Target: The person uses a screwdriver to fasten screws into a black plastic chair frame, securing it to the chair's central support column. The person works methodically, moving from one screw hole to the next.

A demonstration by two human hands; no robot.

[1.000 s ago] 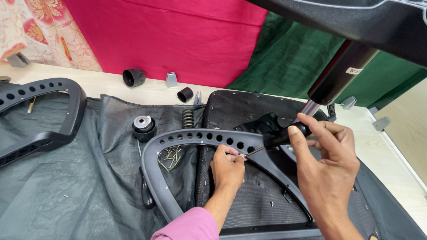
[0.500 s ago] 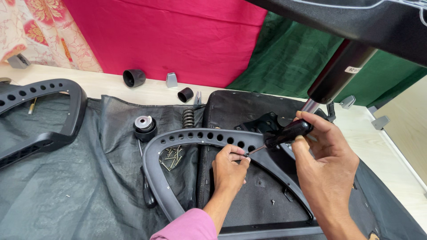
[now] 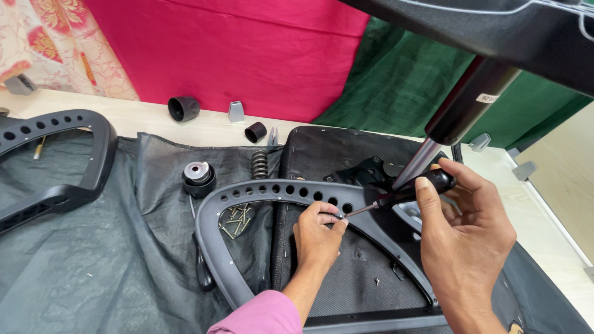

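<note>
Since a second ago the right hand has tilted its clasped screwdriver down to the screw pinched by the left hand on the grey armrest frame, fastening apparently just starting, spare screws unused.

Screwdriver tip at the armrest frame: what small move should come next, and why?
Probably seat the tip and start turning. The right hand holds the black-handled screwdriver slanted down, its tip meeting the left hand's fingertips, which pinch something small at the grey perforated armrest frame. Whether that is a screw cannot be told.
</note>
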